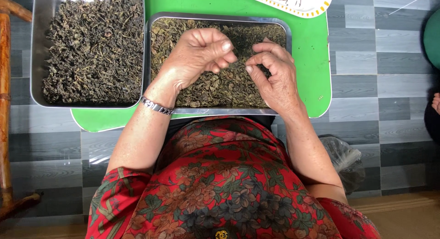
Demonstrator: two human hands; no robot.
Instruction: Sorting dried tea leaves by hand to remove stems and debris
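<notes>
Two bare arms reaching forward from short red flowery sleeves, elbows bent and held out wide. Forearms angled in toward each other, so both hands meet close in the middle. Left hand (199,53) curled into a loose fist, knuckles up, fingers folded under, thumb tip pressed to the bent fingers (225,46). Silver bracelet snug around the left wrist. Right hand (272,76) turned on its side, back facing right, fingers curled in, thumb and first finger pinched together at the tips. Both hands nearly touching, fingertips facing each other. Too small to tell what sits inside either pinch.
</notes>
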